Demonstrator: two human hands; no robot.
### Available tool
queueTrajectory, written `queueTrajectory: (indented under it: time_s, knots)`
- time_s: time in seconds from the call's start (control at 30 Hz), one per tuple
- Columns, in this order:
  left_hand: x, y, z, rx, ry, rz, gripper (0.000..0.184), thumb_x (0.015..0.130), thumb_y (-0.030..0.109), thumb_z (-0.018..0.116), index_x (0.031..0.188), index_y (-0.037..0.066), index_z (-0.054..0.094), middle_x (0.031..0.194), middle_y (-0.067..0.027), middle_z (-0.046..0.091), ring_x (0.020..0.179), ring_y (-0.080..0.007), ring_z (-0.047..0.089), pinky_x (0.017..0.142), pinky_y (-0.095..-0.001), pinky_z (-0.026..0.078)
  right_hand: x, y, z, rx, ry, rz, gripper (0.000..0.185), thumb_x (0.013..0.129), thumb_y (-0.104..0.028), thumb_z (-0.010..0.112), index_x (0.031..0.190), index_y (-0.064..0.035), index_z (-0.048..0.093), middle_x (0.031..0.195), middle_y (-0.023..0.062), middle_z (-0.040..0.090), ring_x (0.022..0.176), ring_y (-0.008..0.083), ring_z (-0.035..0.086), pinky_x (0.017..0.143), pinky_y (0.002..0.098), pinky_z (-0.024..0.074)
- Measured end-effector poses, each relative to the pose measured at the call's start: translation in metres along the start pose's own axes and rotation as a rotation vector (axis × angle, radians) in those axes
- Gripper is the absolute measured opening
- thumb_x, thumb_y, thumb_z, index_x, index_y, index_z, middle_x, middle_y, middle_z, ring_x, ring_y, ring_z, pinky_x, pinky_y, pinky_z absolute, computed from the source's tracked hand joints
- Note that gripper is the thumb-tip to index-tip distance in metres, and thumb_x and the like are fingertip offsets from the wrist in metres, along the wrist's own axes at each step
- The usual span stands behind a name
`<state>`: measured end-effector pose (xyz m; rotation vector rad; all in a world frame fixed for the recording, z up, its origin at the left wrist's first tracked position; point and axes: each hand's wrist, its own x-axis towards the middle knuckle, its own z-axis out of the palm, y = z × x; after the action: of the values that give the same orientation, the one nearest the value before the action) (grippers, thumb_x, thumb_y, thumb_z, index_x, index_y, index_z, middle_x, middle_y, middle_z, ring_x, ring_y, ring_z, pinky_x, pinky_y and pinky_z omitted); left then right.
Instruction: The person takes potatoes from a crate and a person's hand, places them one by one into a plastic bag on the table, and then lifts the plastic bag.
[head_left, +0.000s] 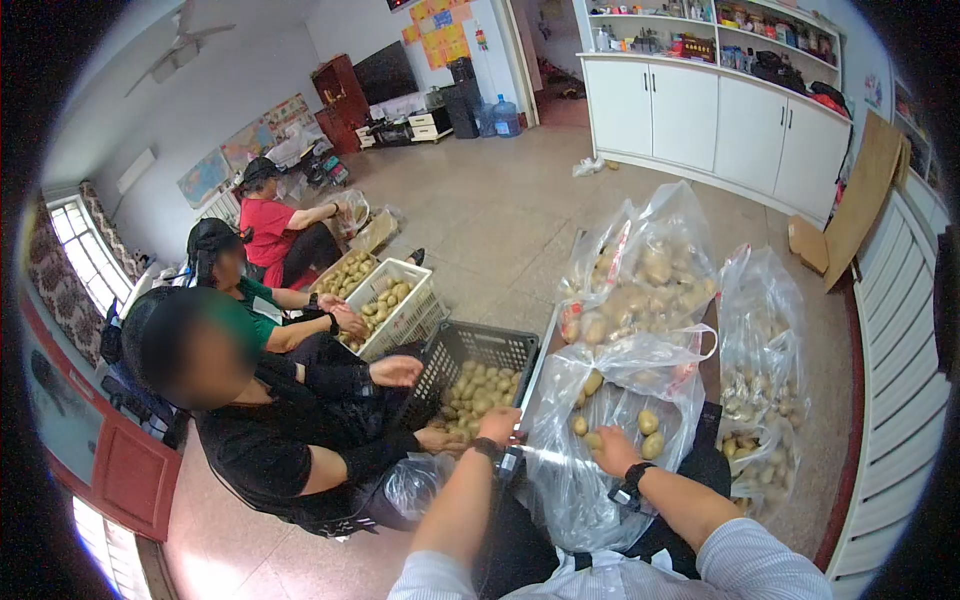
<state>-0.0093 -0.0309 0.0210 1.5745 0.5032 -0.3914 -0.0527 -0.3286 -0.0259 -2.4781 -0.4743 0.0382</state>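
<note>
My left hand (498,424) is at the right edge of the dark crate (487,345), which holds many potatoes; its fingers are too small to make out clearly. My right hand (615,450) reaches into an open clear plastic bag (560,490), its fingers against a potato (593,441). More potatoes (650,445) lie in the bag beside that hand. A co-worker in black, close on the left, has one hand (440,440) at the crate's near side and the other hand (397,371) raised beside it.
Full clear bags of potatoes (650,270) stand beyond the open bag, and others (762,350) to its right. Two more people sit at the left by a white crate (425,310) of potatoes. White cabinets (680,120) line the back wall.
</note>
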Motion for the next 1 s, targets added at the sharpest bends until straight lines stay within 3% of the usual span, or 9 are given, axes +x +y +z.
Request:
queueTrajectory:
  time_s: [0.03, 0.1, 0.23, 0.3, 0.4, 0.6, 0.83, 0.93, 1.0]
  knots:
    - [0.01, -0.01, 0.0, 0.041, -0.044, 0.051, 0.029, 0.085, 0.025, 0.058, 0.1, 0.002, 0.057, 0.086, -0.0086, 0.06, 0.065, -0.0216, 0.063, 0.049, -0.0346, 0.052, 0.001, -0.011, -0.008, -0.001, 0.002, 0.0, 0.031, 0.078, -0.012, 0.057, 0.108, -0.0041, 0.052, 0.106, 0.0223, 0.055, 0.091, 0.0417, 0.057, 0.081, 0.0463, 0.0475]
    - [0.018, -0.015, 0.005, 0.082, -0.089, 0.108, 0.032, 0.084, 0.029, 0.058, 0.098, 0.0, 0.06, 0.086, -0.0083, 0.061, 0.067, -0.0217, 0.064, 0.049, -0.0324, 0.051, 0.01, -0.038, -0.022, 0.29, -0.071, 0.029, 0.05, 0.072, -0.014, 0.068, 0.118, -0.0032, 0.05, 0.105, 0.0204, 0.059, 0.097, 0.0362, 0.057, 0.085, 0.0397, 0.0467]
    - [-0.022, 0.016, 0.026, 0.132, -0.135, 0.024, 0.04, 0.086, 0.036, 0.058, 0.108, 0.003, 0.056, 0.092, -0.0099, 0.061, 0.065, -0.0223, 0.064, 0.051, -0.0336, 0.052, 0.03, -0.057, -0.011, 0.533, -0.146, 0.065, 0.05, 0.073, -0.013, 0.071, 0.117, -0.0033, 0.05, 0.102, 0.0162, 0.06, 0.094, 0.0266, 0.059, 0.081, 0.0346, 0.0479]
    - [-0.028, 0.021, 0.032, 0.143, -0.22, -0.027, 0.047, 0.086, 0.039, 0.059, 0.115, 0.002, 0.052, 0.095, -0.0111, 0.061, 0.064, -0.022, 0.065, 0.051, -0.0336, 0.052, 0.036, -0.063, -0.003, 0.721, -0.169, 0.121, 0.047, 0.078, -0.011, 0.07, 0.119, -0.0035, 0.049, 0.1, 0.0108, 0.059, 0.089, 0.0167, 0.058, 0.073, 0.0297, 0.049]
    - [-0.05, 0.041, 0.038, 0.151, -0.352, -0.096, 0.051, 0.087, 0.041, 0.059, 0.117, 0.002, 0.049, 0.094, -0.0108, 0.062, 0.065, -0.0215, 0.065, 0.052, -0.0329, 0.053, 0.04, -0.078, -0.01, 0.83, -0.181, 0.056, 0.048, 0.082, -0.01, 0.068, 0.124, -0.0027, 0.046, 0.101, 0.0079, 0.059, 0.084, 0.0122, 0.057, 0.067, 0.0266, 0.0491]
    - [-0.025, 0.027, 0.033, -0.007, -0.51, -0.121, 0.049, 0.091, 0.042, 0.056, 0.118, 0.003, 0.046, 0.096, -0.0111, 0.062, 0.073, -0.0241, 0.066, 0.06, -0.0345, 0.056, 0.042, -0.085, -0.014, 0.805, -0.094, -0.013, 0.052, 0.084, -0.012, 0.067, 0.129, -0.0042, 0.043, 0.099, 0.0077, 0.06, 0.081, 0.0117, 0.058, 0.064, 0.0257, 0.0492]
    - [-0.029, 0.033, 0.031, -0.09, -0.481, -0.118, 0.045, 0.088, 0.037, 0.062, 0.116, 0.004, 0.047, 0.103, -0.0105, 0.059, 0.083, -0.0224, 0.063, 0.066, -0.0333, 0.057, 0.032, -0.104, -0.053, 0.536, -0.021, -0.181, 0.056, 0.083, -0.018, 0.069, 0.13, -0.0037, 0.043, 0.099, 0.0118, 0.063, 0.082, 0.0116, 0.06, 0.066, 0.0279, 0.0502]
    - [-0.025, 0.029, 0.032, -0.108, -0.43, -0.034, 0.045, 0.087, 0.035, 0.065, 0.116, 0.005, 0.048, 0.104, -0.0106, 0.058, 0.089, -0.0239, 0.062, 0.067, -0.0339, 0.057, 0.03, -0.096, -0.056, 0.492, -0.132, -0.091, 0.056, 0.083, -0.026, 0.068, 0.128, -0.0023, 0.045, 0.104, 0.0153, 0.061, 0.087, 0.0203, 0.062, 0.074, 0.0353, 0.0502]
    - [-0.009, 0.018, 0.025, -0.194, -0.327, -0.039, 0.046, 0.085, 0.035, 0.066, 0.115, 0.005, 0.049, 0.104, -0.012, 0.058, 0.095, -0.027, 0.06, 0.067, -0.0358, 0.057, 0.033, -0.061, -0.035, 0.161, 0.134, -0.169, 0.056, 0.081, -0.027, 0.068, 0.125, -0.0007, 0.046, 0.105, 0.0187, 0.059, 0.094, 0.0314, 0.058, 0.085, 0.0416, 0.0459]
